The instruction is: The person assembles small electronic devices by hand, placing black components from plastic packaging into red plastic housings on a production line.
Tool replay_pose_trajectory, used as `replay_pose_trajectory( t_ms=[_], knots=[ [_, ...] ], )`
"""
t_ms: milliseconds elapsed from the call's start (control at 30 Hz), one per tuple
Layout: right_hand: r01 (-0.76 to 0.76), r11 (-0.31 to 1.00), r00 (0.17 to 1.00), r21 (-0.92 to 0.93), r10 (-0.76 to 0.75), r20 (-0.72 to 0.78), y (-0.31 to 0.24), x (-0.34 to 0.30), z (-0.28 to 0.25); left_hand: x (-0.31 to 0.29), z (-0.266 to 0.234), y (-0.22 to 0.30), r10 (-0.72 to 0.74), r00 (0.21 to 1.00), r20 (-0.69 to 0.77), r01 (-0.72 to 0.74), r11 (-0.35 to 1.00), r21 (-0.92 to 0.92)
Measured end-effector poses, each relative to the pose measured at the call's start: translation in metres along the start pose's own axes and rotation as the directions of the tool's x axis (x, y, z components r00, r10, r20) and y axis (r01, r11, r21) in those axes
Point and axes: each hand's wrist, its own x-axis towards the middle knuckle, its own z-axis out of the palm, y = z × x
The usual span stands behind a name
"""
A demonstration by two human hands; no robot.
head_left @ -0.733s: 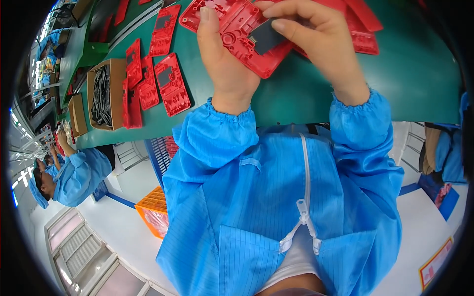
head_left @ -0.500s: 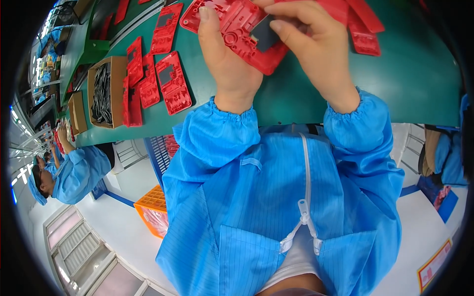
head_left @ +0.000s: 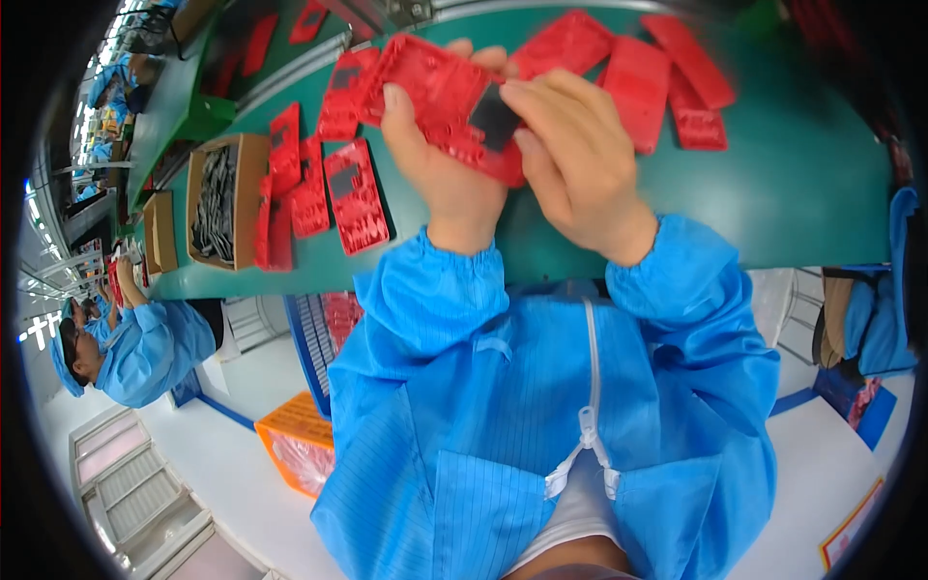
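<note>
My left hand (head_left: 440, 174) is closed round a red plastic housing (head_left: 435, 87), holding it raised over the green table with its ribbed inner side up. A flat black rectangular panel (head_left: 491, 116) lies in the housing's right part. My right hand (head_left: 580, 159) is curled at that panel, index fingertip and thumb at its right edge; the other fingers are folded behind. Left of my hands, several red housings (head_left: 358, 198) lie on the table, some with a dark panel in them. More red shells (head_left: 638, 92) lie to the right, partly overlapping.
A cardboard box (head_left: 253, 198) of dark, flat pieces stands on the green table (head_left: 773, 184) at left, beside a smaller carton (head_left: 159, 232). Below the table edge are a blue crate (head_left: 309, 343) and an orange crate (head_left: 295, 425). Another person in blue (head_left: 155, 353) works at far left.
The view has shifted, so the table sits lower in the picture. The housing stays in my left hand; my right hand's fingers have come closer together over the panel's right edge.
</note>
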Motion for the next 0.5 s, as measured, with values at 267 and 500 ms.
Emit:
replay_pose_trajectory(
  t_ms=[267, 500],
  knots=[
    [-0.804, 0.274, 0.552, 0.527, 0.674, 0.491, -0.004, 0.007, -0.023, -0.011, -0.008, 0.004, 0.047, 0.991, 0.122, -0.055, 0.997, 0.061],
    [-0.41, 0.904, 0.863, 0.122, 0.341, 0.373, -0.018, -0.009, -0.056, -0.03, -0.022, 0.057, 0.241, 0.694, 0.678, -0.705, 0.039, 0.708]
  ],
)
